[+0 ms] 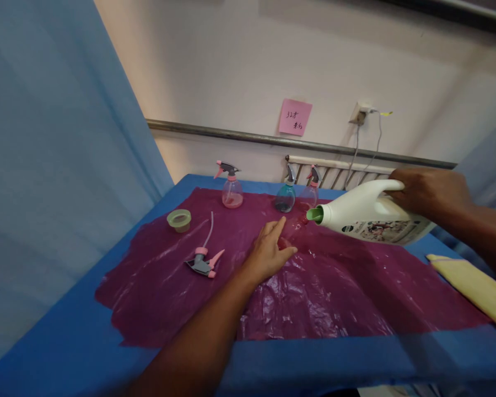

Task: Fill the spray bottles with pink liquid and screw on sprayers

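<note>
Right grip (430, 193) is closed around the handle of a white jug (367, 215) tipped sideways. Its green spout is just beside the left grip (270, 251), which is loosely curled on the purple sheet (334, 292); whether it holds anything is unclear.

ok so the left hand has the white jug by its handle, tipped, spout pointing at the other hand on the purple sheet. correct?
Wrong hand. The right hand has the white jug by its handle, as the head view shows. The rest holds: the jug is tipped, with its spout pointing at the left hand on the purple sheet.
</note>
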A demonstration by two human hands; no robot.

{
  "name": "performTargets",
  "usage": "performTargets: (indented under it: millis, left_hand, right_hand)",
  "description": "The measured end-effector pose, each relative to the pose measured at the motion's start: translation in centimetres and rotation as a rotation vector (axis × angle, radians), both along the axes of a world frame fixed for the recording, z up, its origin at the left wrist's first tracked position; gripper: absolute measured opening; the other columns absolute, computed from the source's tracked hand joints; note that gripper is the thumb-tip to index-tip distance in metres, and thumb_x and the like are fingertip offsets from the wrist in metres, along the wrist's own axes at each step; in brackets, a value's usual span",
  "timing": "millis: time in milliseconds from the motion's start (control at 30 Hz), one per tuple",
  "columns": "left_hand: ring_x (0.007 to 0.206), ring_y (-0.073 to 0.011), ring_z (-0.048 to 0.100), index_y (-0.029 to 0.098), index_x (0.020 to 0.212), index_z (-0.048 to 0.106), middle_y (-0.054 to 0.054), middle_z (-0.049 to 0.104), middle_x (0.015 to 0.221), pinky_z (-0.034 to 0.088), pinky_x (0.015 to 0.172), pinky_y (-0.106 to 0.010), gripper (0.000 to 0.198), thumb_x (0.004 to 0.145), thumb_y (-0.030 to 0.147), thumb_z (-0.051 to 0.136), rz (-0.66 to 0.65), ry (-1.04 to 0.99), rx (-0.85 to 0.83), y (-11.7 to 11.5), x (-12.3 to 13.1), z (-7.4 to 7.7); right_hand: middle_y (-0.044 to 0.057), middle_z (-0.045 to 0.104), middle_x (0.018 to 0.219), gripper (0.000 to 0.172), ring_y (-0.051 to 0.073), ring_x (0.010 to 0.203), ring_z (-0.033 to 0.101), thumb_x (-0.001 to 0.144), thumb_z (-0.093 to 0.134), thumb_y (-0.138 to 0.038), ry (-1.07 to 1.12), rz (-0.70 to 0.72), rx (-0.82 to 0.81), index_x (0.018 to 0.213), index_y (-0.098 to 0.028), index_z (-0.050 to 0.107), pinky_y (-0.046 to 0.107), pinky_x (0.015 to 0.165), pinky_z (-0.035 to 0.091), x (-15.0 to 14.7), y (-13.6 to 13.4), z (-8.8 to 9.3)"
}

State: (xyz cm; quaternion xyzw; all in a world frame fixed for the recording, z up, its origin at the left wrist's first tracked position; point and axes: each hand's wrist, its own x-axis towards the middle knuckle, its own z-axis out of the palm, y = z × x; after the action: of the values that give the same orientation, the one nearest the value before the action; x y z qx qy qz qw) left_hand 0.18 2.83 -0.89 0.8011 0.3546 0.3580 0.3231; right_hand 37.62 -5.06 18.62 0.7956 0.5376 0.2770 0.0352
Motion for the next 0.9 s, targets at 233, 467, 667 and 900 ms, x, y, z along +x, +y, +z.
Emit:
performTargets:
  millis: [233, 467, 667, 900]
  left_hand:
    - [0.156, -0.0351, 0.054, 0.026, 0.174, 0.048, -0.014, 0.057, 0.165, 0.041, 0.135, -0.050, 0.093, 0.090, 0.036, 0.086, 0.001, -0.009, 0.001, -0.1, 0.0, 0.0]
    - [0.157, -0.0354, 0.053, 0.024, 0.174, 0.047, -0.015, 0.057, 0.165, 0.041, 0.135, -0.052, 0.093, 0.090, 0.034, 0.086, 0.001, 0.009, -0.002, 0.0, 0.0, 0.1]
    - [0.155, -0.0348, 0.055, 0.025, 0.173, 0.049, -0.014, 0.058, 0.163, 0.043, 0.134, -0.051, 0.093, 0.089, 0.034, 0.087, 0.003, -0.021, 0.015, 0.1, 0.1, -0.2]
    - [0.155, -0.0357, 0.055, 0.024, 0.174, 0.048, -0.015, 0.058, 0.164, 0.043, 0.134, -0.053, 0.094, 0.089, 0.033, 0.088, 0.002, -0.007, 0.020, 0.2, 0.1, -0.2]
  right_hand:
    - [0.006, 0.081, 0.100, 0.036, 0.030, 0.084, 0.072, 0.094, 0.056, -0.061, -0.044, 0.013, 0.005, 0.104, -0.033, 0.076, 0.035, 0.059, 0.033, -0.3, 0.0, 0.3]
    - [0.008, 0.081, 0.101, 0.037, 0.031, 0.087, 0.074, 0.095, 0.052, -0.060, -0.061, 0.001, -0.012, 0.106, -0.032, 0.074, 0.036, 0.059, 0.035, -1.3, -0.4, 0.9]
    - [0.008, 0.079, 0.096, 0.035, 0.030, 0.084, 0.072, 0.094, 0.052, -0.057, -0.086, 0.025, 0.011, 0.103, -0.031, 0.074, 0.036, 0.059, 0.034, -1.0, -0.4, 0.9]
    - [0.007, 0.079, 0.099, 0.037, 0.030, 0.086, 0.071, 0.095, 0.051, -0.059, -0.123, 0.075, 0.032, 0.103, -0.030, 0.073, 0.036, 0.059, 0.031, -0.5, -0.4, 0.9]
